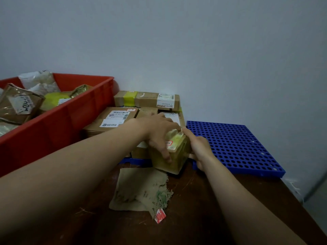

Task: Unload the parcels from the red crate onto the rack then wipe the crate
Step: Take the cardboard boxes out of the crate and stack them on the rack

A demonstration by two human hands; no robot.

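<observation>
**Surroundings of the work area**

A dark brown table (191, 218), marked with pale scratches, fills the view from 4 to 8 o'clock. A plain grey-blue wall (177, 41) spans 9 through 12 to 3 o'clock. A small red-and-white tag (160, 216) lies on the table at 6 o'clock. Pale floor (318, 200) shows beyond the table edge at 4 o'clock.

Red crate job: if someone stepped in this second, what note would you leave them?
Left hand grips the small taped parcel from above; right hand holds its right side, at the front edge of the blue rack.
Done: several boxes sit stacked on the rack's left part.
Left: more parcels lie in the red crate. Wiping is not yet done; the cloth lies on the table.
</observation>
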